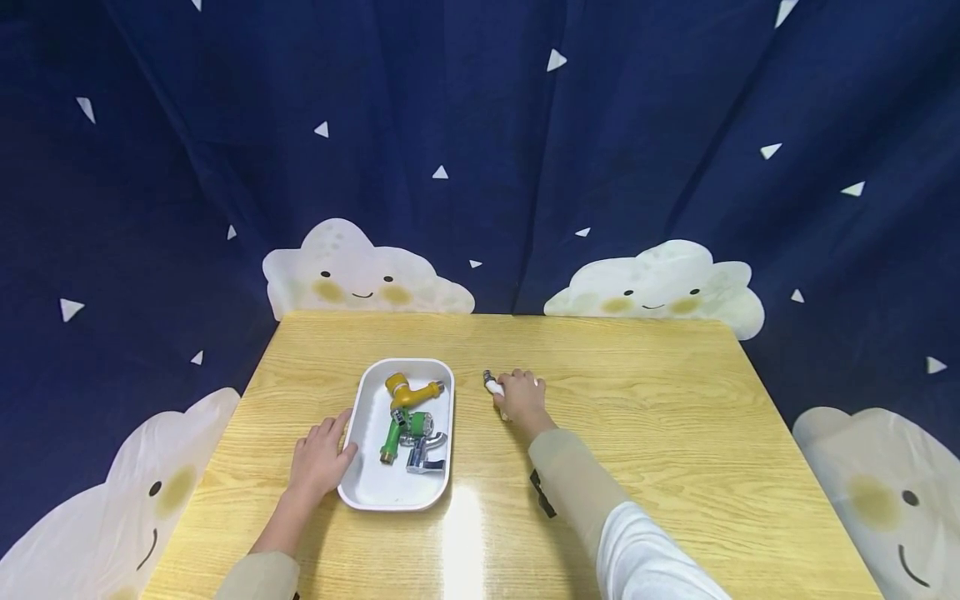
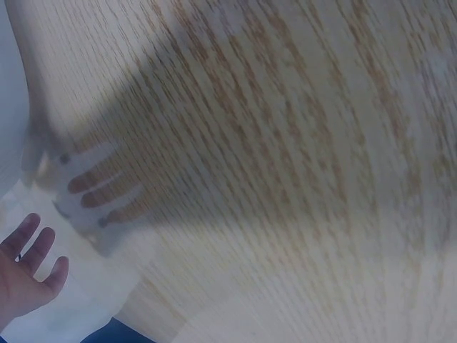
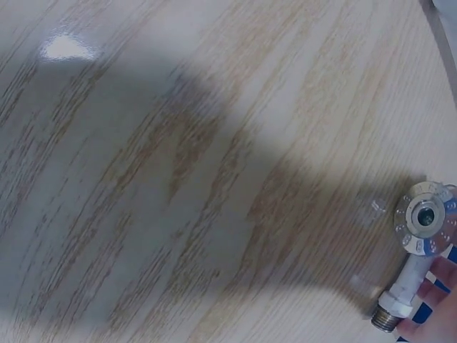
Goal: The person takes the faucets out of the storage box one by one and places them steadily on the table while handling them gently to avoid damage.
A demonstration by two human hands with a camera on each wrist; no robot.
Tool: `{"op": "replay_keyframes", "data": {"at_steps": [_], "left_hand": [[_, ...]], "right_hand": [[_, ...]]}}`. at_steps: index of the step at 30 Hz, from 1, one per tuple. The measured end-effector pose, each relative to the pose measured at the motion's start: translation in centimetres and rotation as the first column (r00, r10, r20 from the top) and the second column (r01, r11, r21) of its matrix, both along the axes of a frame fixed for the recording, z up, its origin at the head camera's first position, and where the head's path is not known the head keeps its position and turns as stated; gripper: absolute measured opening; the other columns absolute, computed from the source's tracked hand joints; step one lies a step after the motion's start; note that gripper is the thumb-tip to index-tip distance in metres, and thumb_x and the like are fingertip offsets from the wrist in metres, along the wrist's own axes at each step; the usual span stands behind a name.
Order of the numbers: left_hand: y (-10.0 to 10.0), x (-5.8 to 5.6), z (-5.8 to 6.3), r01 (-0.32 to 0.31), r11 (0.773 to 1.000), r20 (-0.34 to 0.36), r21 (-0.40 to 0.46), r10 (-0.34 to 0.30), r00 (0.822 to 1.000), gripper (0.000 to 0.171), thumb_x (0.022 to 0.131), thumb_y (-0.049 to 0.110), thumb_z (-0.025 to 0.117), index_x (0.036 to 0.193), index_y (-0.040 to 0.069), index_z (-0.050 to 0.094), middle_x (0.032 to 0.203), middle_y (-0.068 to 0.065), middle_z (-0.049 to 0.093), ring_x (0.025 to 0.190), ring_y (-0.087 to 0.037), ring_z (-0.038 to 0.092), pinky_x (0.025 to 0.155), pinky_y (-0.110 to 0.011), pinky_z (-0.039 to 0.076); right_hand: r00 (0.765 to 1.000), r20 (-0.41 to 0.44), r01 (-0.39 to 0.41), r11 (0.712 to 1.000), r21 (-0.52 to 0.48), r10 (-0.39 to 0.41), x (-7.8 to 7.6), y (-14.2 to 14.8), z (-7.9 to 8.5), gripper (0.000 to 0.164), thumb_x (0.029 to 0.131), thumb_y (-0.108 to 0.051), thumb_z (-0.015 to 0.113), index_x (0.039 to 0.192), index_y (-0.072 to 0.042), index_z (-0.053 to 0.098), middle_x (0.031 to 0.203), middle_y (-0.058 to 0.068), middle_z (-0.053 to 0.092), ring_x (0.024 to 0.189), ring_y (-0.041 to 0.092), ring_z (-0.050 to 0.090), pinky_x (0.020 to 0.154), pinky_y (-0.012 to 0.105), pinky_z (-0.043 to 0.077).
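My right hand (image 1: 521, 400) grips a white tap (image 1: 493, 386) right of the tray, low over the table. In the right wrist view the white tap (image 3: 408, 282) shows a threaded metal end and a round flange, with fingers curled along its side. My left hand (image 1: 318, 458) rests against the left rim of a white tray (image 1: 360, 487), fingers fairly straight and thumb at the edge. A yellow tap (image 1: 408, 393), a green tap (image 1: 393, 437) and a chrome tap (image 1: 422, 457) lie in the tray. The left wrist view shows only part of the left hand (image 2: 28, 279).
The wooden table (image 1: 660, 400) carries the tray left of its middle. Behind it hangs a dark blue curtain (image 1: 495, 125) with white triangles and smiling clouds. A black strap (image 1: 542, 494) shows beneath the right sleeve (image 1: 577, 483).
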State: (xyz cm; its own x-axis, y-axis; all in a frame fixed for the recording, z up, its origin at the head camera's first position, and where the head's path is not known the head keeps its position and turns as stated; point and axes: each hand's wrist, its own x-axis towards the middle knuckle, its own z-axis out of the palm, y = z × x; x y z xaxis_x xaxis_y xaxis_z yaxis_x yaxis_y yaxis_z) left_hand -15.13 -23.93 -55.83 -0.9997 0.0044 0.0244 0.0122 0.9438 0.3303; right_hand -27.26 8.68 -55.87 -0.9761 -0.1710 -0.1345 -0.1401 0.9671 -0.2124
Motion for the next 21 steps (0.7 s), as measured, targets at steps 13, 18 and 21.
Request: {"op": "replay_keyframes", "data": {"at_steps": [13,18,21], "left_hand": [[0.0,0.0,0.0,0.0,1.0,-0.006,0.002,0.0,1.0,0.058,0.086,0.028,0.05,0.138,0.007,0.036,0.123,-0.022,0.048,0.11,-0.04,0.045,0.086,-0.059,0.036],[0.0,0.0,0.0,-0.004,1.0,0.002,0.002,0.004,1.0,0.058,0.086,0.028,0.05,0.139,0.007,0.035,0.124,-0.022,0.048,0.111,-0.04,0.045,0.087,-0.059,0.036],[0.0,0.0,0.0,-0.005,1.0,0.006,0.0,0.005,1.0,0.058,0.086,0.028,0.049,0.139,0.007,0.035,0.124,-0.022,0.048,0.11,-0.04,0.045,0.086,-0.059,0.036]], "right_hand": [[1.0,-0.014,-0.009,0.999,-0.046,0.008,0.2,0.0,0.6,0.048,0.085,-0.038,0.052,0.126,-0.014,0.052,0.126,0.012,0.05,0.12,0.034,0.042,0.102,0.059,0.022],[0.994,-0.106,-0.041,0.996,-0.08,0.033,0.1,-0.4,1.1,0.056,0.086,-0.041,0.051,0.134,-0.015,0.044,0.129,0.011,0.049,0.12,0.032,0.044,0.103,0.054,0.026],[0.988,-0.145,-0.068,0.989,-0.131,0.049,0.1,-0.8,1.6,0.058,0.085,-0.041,0.054,0.135,-0.014,0.043,0.13,0.012,0.048,0.12,0.033,0.044,0.102,0.053,0.028]]}}
